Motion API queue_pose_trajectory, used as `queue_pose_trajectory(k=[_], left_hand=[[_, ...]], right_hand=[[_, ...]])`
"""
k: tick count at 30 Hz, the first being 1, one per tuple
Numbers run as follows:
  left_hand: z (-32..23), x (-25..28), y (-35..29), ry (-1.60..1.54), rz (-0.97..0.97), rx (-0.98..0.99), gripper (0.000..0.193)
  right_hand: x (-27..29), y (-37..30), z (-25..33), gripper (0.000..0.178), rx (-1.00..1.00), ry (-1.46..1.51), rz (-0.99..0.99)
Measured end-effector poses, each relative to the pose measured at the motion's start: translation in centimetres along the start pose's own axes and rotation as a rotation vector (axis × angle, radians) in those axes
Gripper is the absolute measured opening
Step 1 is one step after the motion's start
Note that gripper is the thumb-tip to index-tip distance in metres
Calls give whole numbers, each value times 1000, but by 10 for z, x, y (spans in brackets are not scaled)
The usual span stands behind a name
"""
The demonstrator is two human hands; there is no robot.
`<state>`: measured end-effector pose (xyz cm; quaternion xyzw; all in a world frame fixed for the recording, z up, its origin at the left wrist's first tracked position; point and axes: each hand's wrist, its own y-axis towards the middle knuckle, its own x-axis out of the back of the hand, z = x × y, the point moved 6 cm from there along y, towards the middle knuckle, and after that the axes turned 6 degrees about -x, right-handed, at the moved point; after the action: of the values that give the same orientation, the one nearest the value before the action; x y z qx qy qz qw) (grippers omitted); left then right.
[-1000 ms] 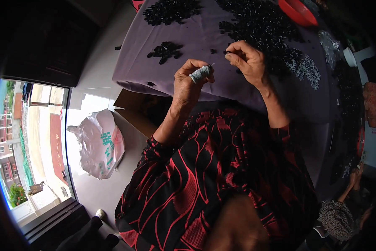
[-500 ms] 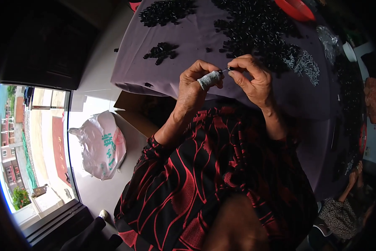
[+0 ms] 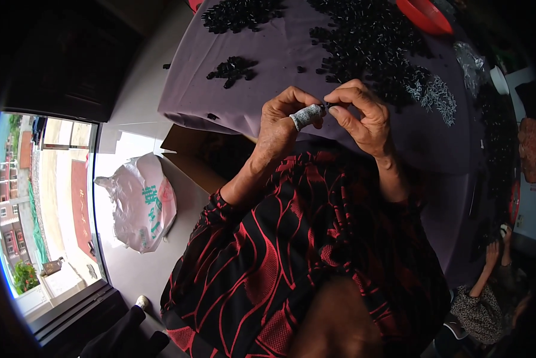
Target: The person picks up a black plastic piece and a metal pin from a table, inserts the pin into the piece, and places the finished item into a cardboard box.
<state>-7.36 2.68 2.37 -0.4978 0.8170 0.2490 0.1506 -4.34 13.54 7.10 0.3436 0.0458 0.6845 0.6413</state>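
Above the near edge of the cloth-covered table, my left hand (image 3: pixel 280 122) and my right hand (image 3: pixel 366 122) meet fingertip to fingertip, both closed in a pinch. A speckled grey fabric sleeve (image 3: pixel 307 117) wraps one digit of my left hand. Between the fingertips shows a small black piece (image 3: pixel 327 105), mostly covered by the fingers. It touches both hands' tips; its exact shape is too small to make out. On the table beyond lie a small cluster of black pieces (image 3: pixel 233 71) and a single black piece (image 3: pixel 301 70).
A large heap of black pieces (image 3: pixel 369 45) spreads across the purple-grey cloth (image 3: pixel 190 71), with thin silver pins (image 3: pixel 438 101) beside it. Another black heap (image 3: pixel 238 15) and a red basin (image 3: pixel 424 17) lie farther back. A white plastic bag (image 3: pixel 139 206) rests on the floor. Another person's hands (image 3: pixel 493 253) work at right.
My fingertips have drawn closer together; a thin silver bit seen between them before is now hidden. The other person's hands at the right have moved apart.
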Motion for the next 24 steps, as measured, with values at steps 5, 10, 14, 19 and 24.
queue_pose_trajectory(k=[5,10,14,19,24], left_hand=[[0,0,-1,50,-15,16,4],[1,-3,-1,41,-12,44,3],[7,-4,-2,-38,-3,48,2],[14,-4,-5,-141,-28,63,2],[18,-4,-3,-58,-4,129,8]], right_hand=[[1,-1,1,15,-35,30,-17],[3,1,7,12,30,11,-38],[1,0,5,11,7,11,-22],[-3,-5,-6,13,-20,41,-49],[0,-12,-7,13,1,11,-93]])
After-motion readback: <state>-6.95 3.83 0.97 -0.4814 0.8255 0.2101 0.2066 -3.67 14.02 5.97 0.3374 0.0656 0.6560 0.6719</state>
